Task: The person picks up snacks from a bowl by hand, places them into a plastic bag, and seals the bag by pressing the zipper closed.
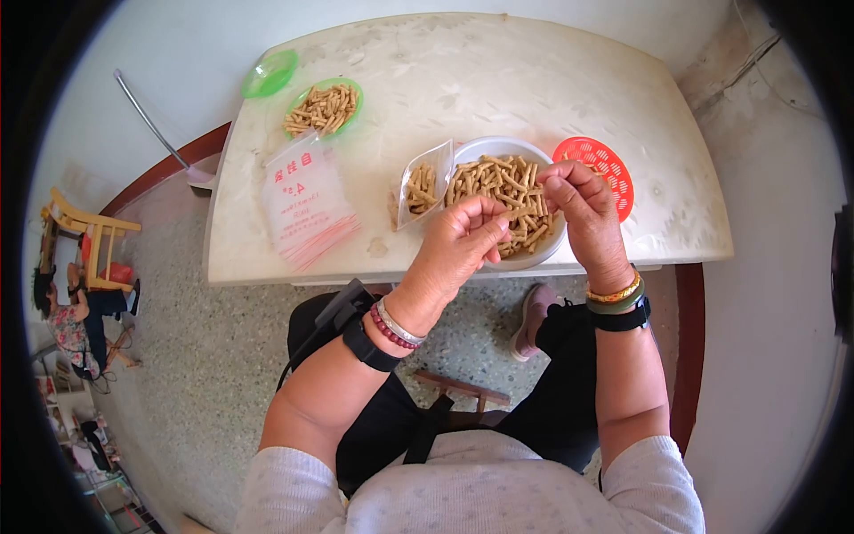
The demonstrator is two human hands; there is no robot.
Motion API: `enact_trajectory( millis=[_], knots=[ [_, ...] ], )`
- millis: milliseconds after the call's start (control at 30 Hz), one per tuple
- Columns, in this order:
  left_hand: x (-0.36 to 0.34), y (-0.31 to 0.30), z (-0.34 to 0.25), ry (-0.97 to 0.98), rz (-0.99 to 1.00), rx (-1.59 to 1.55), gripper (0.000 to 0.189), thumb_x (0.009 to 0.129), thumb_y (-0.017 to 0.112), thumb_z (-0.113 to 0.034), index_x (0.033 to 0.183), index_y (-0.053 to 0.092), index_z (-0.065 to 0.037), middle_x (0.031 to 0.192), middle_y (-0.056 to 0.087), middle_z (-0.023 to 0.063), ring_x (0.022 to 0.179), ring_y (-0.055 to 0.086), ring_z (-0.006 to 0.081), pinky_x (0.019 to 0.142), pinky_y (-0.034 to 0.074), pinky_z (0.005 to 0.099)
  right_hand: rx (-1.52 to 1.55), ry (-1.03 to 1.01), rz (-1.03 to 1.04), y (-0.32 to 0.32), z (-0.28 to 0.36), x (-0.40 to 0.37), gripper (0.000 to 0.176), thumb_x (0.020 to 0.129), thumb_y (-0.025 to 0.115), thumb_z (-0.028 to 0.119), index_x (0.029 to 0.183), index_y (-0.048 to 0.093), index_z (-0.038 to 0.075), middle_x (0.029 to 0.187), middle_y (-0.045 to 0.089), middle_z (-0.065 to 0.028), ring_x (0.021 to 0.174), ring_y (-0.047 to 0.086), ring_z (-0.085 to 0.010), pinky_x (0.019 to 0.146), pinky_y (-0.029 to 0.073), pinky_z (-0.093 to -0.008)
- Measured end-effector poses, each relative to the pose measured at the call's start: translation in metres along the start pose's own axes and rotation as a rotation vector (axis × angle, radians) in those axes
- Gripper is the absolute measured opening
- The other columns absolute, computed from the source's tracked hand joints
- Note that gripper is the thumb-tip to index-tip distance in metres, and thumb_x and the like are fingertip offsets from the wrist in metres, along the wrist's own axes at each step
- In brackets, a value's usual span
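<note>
Over a white bowl (467, 148) heaped with short tan sticks (507, 182), both my hands are raised close to each other. The fingers of my left hand (461, 238) are closed in a pinch at the bowl's left side; a tan stick seems to lie at its fingertips, but it blends with the heap behind. My right hand (585, 214) is pinched too, above the bowl's right rim, and what it holds, if anything, is too small to tell. Left of the bowl stands an open clear plastic bag (425, 184) with tan sticks inside.
A red perforated basket (620, 182) sits right of the bowl, partly behind my right hand. Flat printed zip bags (307, 200) lie on the table (534, 71) at left. Behind them are a green plate (358, 100) of sticks and a green dish (269, 75). Another person (71, 325) sits far left.
</note>
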State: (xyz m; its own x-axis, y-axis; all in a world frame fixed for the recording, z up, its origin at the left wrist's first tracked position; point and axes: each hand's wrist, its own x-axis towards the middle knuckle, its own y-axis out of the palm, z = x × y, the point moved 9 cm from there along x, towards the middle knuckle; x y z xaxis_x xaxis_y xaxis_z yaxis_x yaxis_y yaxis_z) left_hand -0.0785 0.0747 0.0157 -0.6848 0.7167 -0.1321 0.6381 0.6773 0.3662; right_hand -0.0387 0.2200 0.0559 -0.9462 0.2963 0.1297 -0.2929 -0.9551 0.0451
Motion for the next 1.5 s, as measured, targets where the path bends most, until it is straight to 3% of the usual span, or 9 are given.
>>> enact_trajectory(
  millis=[133,333,567,633,767,933,1100,1267,1500],
  knots=[
    [-0.001,0.000,0.004,-0.024,-0.018,-0.003,0.015,0.092,0.061,-0.017,0.099,0.059,-0.005,0.079,0.062,0.0007,0.060,0.052,0.0037,0.050,0.037,0.0155,0.009,0.020,0.011,-0.007,0.000,-0.001,0.013,0.093,0.057,0.012,0.101,0.062,0.003,0.086,0.058,0.0044,0.078,0.051,-0.0030,0.071,0.042,-0.0203],
    [0.001,-0.004,0.006,-0.032,-0.047,-0.067,0.014,0.092,0.061,-0.018,0.098,0.059,-0.006,0.079,0.061,-0.0003,0.059,0.051,0.0037,0.050,0.037,0.0163,0.006,0.072,0.150,0.019,-0.002,-0.010,0.022,0.089,0.062,0.006,0.111,0.061,0.002,0.095,0.062,0.0010,0.090,0.057,-0.0073,0.082,0.047,-0.0224],
    [0.000,0.010,0.020,-0.114,0.048,-0.133,0.014,0.093,0.060,-0.021,0.100,0.060,-0.009,0.080,0.062,-0.0014,0.060,0.052,0.0042,0.052,0.036,0.0166,-0.015,0.060,0.173,0.025,-0.004,-0.010,0.021,0.089,0.062,0.006,0.109,0.061,0.002,0.093,0.064,-0.0009,0.087,0.059,-0.0079,0.080,0.048,-0.0227],
    [-0.001,0.015,0.020,-0.112,0.071,-0.119,0.015,0.093,0.059,-0.022,0.101,0.060,-0.008,0.080,0.062,-0.0010,0.060,0.052,0.0045,0.052,0.036,0.0168,-0.033,0.039,0.046,0.013,-0.002,-0.007,0.015,0.091,0.061,0.009,0.104,0.060,0.002,0.090,0.065,-0.0023,0.084,0.058,-0.0075,0.077,0.048,-0.0227],
    [-0.002,0.011,0.023,-0.133,0.004,-0.068,0.019,0.095,0.056,-0.020,0.106,0.060,-0.006,0.083,0.062,0.0007,0.061,0.051,0.0048,0.052,0.036,0.0172,0.089,0.043,0.028,0.005,-0.001,-0.004,0.011,0.092,0.060,0.013,0.098,0.058,0.003,0.091,0.065,-0.0036,0.077,0.057,-0.0071,0.071,0.047,-0.0225],
    [-0.002,0.006,0.017,-0.114,-0.049,-0.038,0.020,0.095,0.055,-0.020,0.107,0.059,-0.005,0.084,0.062,0.0010,0.060,0.050,0.0043,0.051,0.036,0.0169,0.167,0.076,0.000,0.004,-0.005,-0.006,0.012,0.094,0.059,0.017,0.095,0.056,0.006,0.077,0.059,0.0015,0.065,0.053,-0.0038,0.058,0.045,-0.0184],
    [0.001,-0.003,0.004,-0.020,-0.093,-0.035,0.018,0.094,0.057,-0.018,0.107,0.059,-0.005,0.084,0.061,0.0011,0.060,0.049,0.0037,0.050,0.036,0.0161,0.146,0.124,0.066,0.008,-0.014,-0.009,0.010,0.093,0.060,0.013,0.098,0.055,0.006,0.076,0.055,0.0035,0.063,0.052,-0.0030,0.055,0.044,-0.0175],
    [0.004,-0.004,-0.007,0.053,-0.111,0.033,0.019,0.094,0.058,-0.017,0.107,0.059,-0.004,0.084,0.061,0.0022,0.060,0.050,0.0037,0.051,0.038,0.0157,0.019,0.098,0.046,0.012,-0.014,-0.008,0.016,0.088,0.061,-0.001,0.104,0.056,0.002,0.087,0.058,0.0009,0.073,0.056,-0.0041,0.062,0.048,-0.0188],
    [0.007,-0.002,-0.021,0.199,-0.126,0.208,0.022,0.093,0.060,-0.017,0.111,0.058,-0.004,0.085,0.061,0.0016,0.062,0.051,0.0035,0.052,0.039,0.0151,-0.155,0.041,0.093,0.016,-0.016,-0.007,0.014,0.085,0.063,-0.002,0.098,0.059,0.002,0.087,0.058,0.0012,0.077,0.055,-0.0038,0.067,0.047,-0.0191]
  ],
)
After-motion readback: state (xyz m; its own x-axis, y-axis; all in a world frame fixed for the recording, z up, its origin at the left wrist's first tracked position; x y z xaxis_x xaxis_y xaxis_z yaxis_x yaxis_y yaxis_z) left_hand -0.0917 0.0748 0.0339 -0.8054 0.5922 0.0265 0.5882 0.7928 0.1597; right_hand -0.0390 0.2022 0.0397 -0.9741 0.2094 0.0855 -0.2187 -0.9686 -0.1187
